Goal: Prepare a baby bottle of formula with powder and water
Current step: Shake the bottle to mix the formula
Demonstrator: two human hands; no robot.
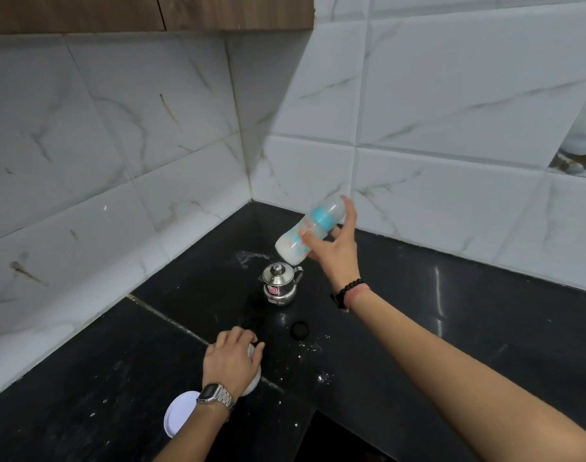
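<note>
While the right hand (331, 241) grips the milky bottle (310, 230) tipped sideways up at one o'clock, milk could leak if its top is loose. Down at six o'clock, the left hand (230, 360) holds the white tub (253, 381) on the bench (451, 328).

Your right hand (335, 245) is raised at the far right on an outstretched arm, fingers and thumb curled round the bottle (310, 230) it holds tilted. Your left hand (231, 358) is near and low, palm down, fingers curled over a white container (253, 383).
</note>
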